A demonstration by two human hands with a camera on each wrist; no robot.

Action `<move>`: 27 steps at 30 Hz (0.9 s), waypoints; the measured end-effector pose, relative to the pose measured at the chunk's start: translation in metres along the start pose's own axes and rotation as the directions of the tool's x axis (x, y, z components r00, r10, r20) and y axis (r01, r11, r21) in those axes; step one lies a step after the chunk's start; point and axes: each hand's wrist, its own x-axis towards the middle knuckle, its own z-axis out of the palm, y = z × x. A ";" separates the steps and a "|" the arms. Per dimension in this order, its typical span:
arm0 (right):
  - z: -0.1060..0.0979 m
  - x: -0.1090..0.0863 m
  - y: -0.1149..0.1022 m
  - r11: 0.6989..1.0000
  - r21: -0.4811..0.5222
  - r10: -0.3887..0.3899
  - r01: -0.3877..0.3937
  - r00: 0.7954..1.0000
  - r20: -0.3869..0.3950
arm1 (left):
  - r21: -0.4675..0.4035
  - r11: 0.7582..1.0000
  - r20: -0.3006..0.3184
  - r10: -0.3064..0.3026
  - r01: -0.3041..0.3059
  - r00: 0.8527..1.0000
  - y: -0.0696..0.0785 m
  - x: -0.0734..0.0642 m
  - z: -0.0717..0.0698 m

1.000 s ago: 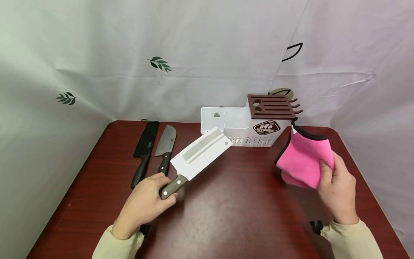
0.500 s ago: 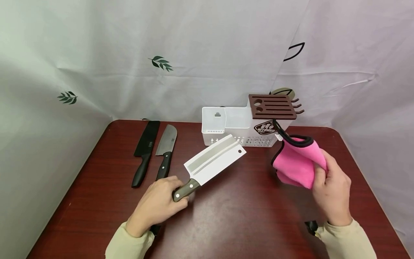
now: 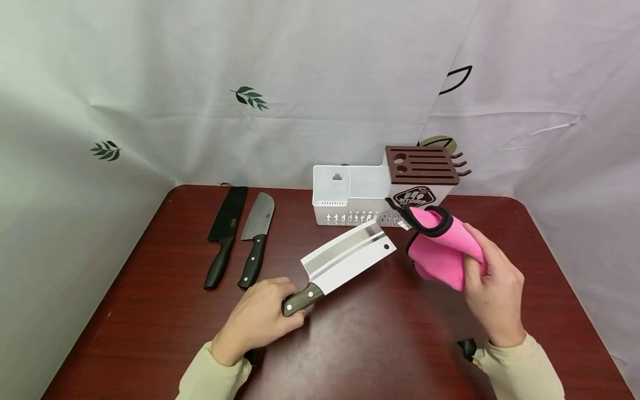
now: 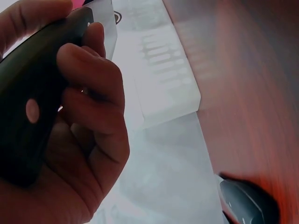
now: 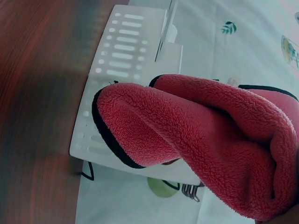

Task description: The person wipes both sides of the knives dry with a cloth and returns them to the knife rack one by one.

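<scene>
My left hand [image 3: 262,314] grips the wooden handle [image 3: 302,299] of a cleaver [image 3: 347,256], its broad blade pointing up and right over the table. In the left wrist view the fingers [image 4: 96,74] curl round the dark handle [image 4: 35,98]. A pink cloth [image 3: 445,250] with black edging hangs folded from my right hand [image 3: 495,286], pinched between thumb and fingers. The cloth is just right of the blade tip, apart from it. Seen from the right wrist, the folded cloth [image 5: 196,135] hides most of that hand.
Behind the blade stands a white knife holder [image 3: 367,180] with a brown slotted top [image 3: 422,165] and hooks on its right side. Two more knives lie to the left: a black one [image 3: 225,233] and a steel-bladed one [image 3: 257,233]. A white curtain [image 3: 320,83] backs the dark red table [image 3: 365,344].
The cleaver has moved right and slightly down in my left hand. My right hand has brought the cloth leftward, closer to the blade, and the cloth has folded over more.
</scene>
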 end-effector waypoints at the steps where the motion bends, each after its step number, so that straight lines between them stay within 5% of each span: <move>1: 0.001 0.000 0.000 1.000 0.000 -0.002 0.002 1.000 0.003 | -0.001 1.000 0.000 0.005 -0.005 1.000 0.001 0.000 0.001; 19: 0.028 -0.011 -0.012 0.994 0.019 -0.113 0.112 0.992 0.055 | -0.014 1.000 0.056 -0.003 0.004 0.998 0.008 0.005 0.007; 27: 0.039 -0.019 -0.024 0.996 0.043 -0.090 0.084 0.982 0.168 | -0.025 1.000 0.056 0.012 -0.010 0.998 0.010 0.007 0.010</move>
